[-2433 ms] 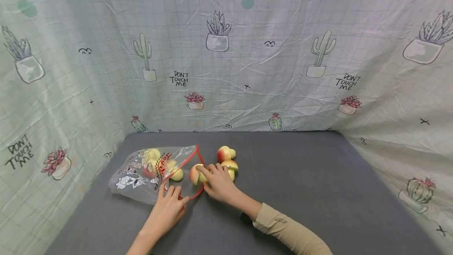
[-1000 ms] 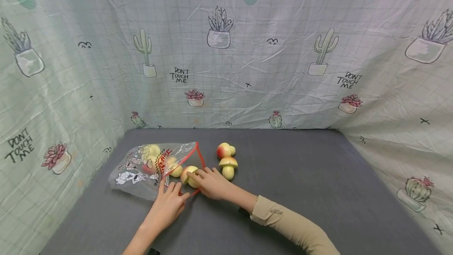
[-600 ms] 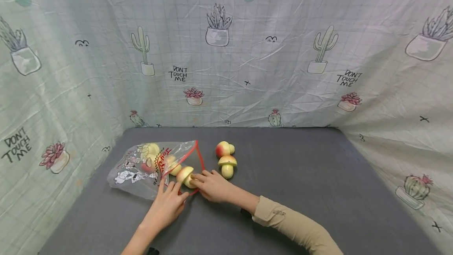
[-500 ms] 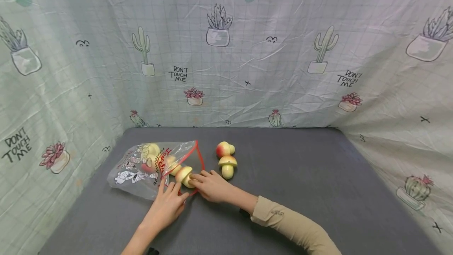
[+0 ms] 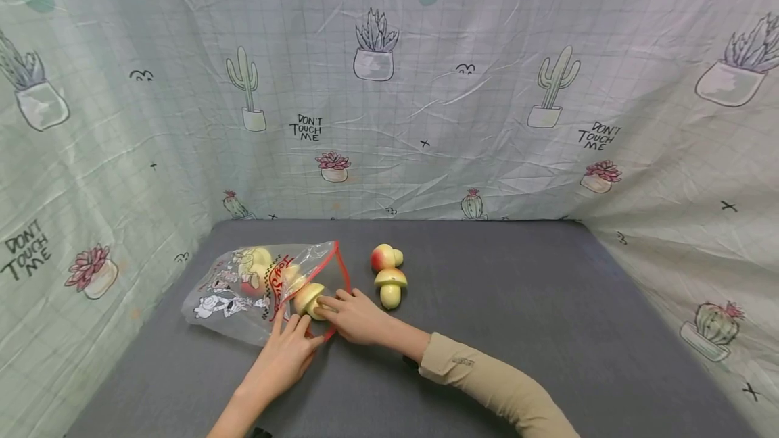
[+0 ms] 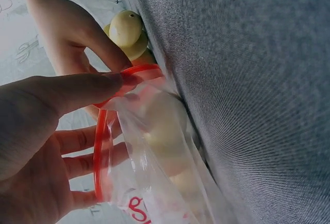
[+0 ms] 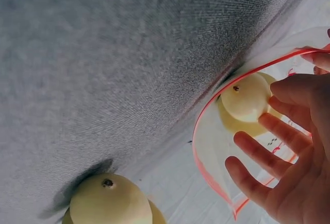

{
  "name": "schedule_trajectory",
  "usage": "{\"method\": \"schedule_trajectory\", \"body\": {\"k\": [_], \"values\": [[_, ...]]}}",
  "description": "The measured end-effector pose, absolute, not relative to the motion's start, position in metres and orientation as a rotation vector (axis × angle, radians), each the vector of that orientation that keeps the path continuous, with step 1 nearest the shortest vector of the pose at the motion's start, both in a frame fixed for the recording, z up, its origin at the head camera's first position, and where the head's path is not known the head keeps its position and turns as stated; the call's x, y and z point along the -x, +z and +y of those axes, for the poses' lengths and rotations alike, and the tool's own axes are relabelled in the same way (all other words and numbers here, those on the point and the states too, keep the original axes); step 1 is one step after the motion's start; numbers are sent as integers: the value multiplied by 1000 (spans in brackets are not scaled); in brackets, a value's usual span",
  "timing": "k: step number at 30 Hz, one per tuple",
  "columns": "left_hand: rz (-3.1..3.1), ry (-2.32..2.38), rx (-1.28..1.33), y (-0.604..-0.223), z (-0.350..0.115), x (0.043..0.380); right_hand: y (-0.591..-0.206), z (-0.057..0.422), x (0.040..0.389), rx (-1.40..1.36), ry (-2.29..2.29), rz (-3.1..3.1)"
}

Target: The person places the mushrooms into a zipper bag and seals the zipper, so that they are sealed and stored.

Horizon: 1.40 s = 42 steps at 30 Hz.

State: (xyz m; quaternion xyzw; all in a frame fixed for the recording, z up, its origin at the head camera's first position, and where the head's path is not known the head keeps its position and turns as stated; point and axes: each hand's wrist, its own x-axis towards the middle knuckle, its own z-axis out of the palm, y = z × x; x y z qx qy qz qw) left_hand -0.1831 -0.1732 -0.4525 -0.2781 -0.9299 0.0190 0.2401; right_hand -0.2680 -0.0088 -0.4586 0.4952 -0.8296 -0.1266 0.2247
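Currently, right hand (image 5: 359, 318): its fingers are standing straight and spread, their foremost tips touching the stem of a mushroom; no firm pinch is showing.
Mushroom (image 5: 305, 296): it is lying in the mouth of the bag (image 5: 237, 334), just inside the red rim (image 5: 343, 272), to the left of the right hand.
Long axis: in the head view it is slanting from cap at upper left to stem at lower right, so the stem end is facing the right hand and the cap is facing the bag's depth.
Nearer hand: the right is touching the mushroom; the left hand (image 5: 287, 350) is resting just beside it, and contact there I cannot tell.
Left hand: thumb and fingers are holding the bag's edge at its near side.
Right arm: the sleeve (image 5: 487, 377) is slanting in from lower right, the back of the hand facing up.
Deeper mushrooms (image 5: 258, 263): they are showing through the plastic, farther left.
Loose mushrooms (image 5: 391, 289): two are lying outside, beyond the right hand, on the table (image 5: 499, 316).
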Motion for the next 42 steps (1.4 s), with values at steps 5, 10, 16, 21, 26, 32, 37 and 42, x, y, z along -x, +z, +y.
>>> {"method": "schedule_trajectory", "body": {"k": [5, 10, 16, 21, 26, 32, 37, 42], "values": [[-2505, 51, 782, -453, -175, 183, -458, -15, 270, -1337, -361, -2282], [-2492, 90, 797, -456, -175, 185, -460, -19, 274, -1312, -369, -2275], [-2498, 79, 800, -457, -176, 185, -462, -24, 278, -1286, -365, -2272], [-2515, 67, 799, -455, -176, 184, -463, -27, 280, -1284, -363, -2274], [-2514, 59, 802, -452, -176, 183, -462, -30, 282, -1263, -383, -2291], [-2528, 91, 791, -452, -176, 183, -464, -33, 283, -1264, -405, -2289], [-2516, 106, 793, -453, -175, 183, -464, -35, 284, -1258, -428, -2276], [-2509, 95, 799, -452, -175, 183, -464, -38, 287, -1252, -454, -2281]]}}
